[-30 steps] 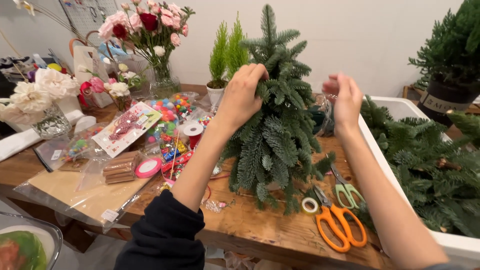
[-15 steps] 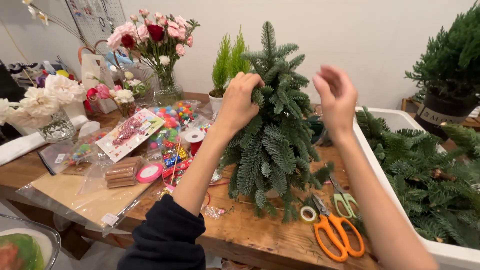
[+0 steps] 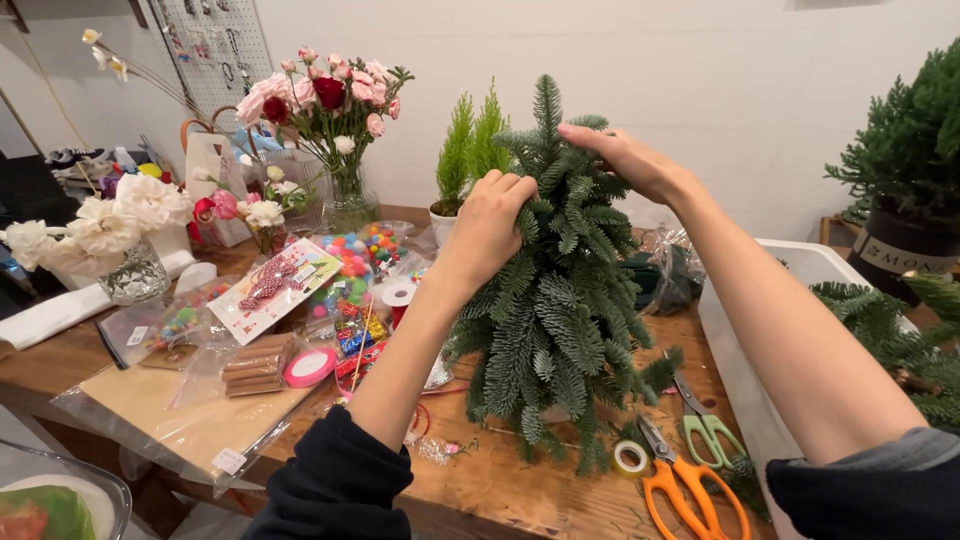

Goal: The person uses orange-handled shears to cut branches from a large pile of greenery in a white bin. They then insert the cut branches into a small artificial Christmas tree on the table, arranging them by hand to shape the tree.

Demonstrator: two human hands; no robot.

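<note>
A small fir tree (image 3: 555, 310) made of bundled evergreen sprigs stands upright in the middle of the frame on the wooden tabletop (image 3: 520, 485), dense and dark green, its branch tips drooping outward and a single sprig poking up at the top. The left hand (image 3: 490, 225) has its grip curled shut around sprigs on the upper left side of the tree. The right hand (image 3: 630, 160) rests against the top right of the tree, fingers bent into the needles; how firmly that grip closes I cannot tell.

At the upper left, a glass vase (image 3: 345, 200) holds pink and red flowers (image 3: 320, 95), and a second glass vase (image 3: 130, 275) at the far left holds cream blooms (image 3: 110, 220). Behind the tree, a white pot (image 3: 440, 222) carries two bright green conifers (image 3: 470, 140). A white tub (image 3: 745, 400) on the right edge holds loose evergreen branches (image 3: 890, 340). A dark pot (image 3: 905, 250) at the upper right bears a bushy plant (image 3: 905, 130). Orange scissors (image 3: 680, 485) and green scissors (image 3: 710, 430) lie at the lower right beside a small roll of tape (image 3: 630, 458).
</note>
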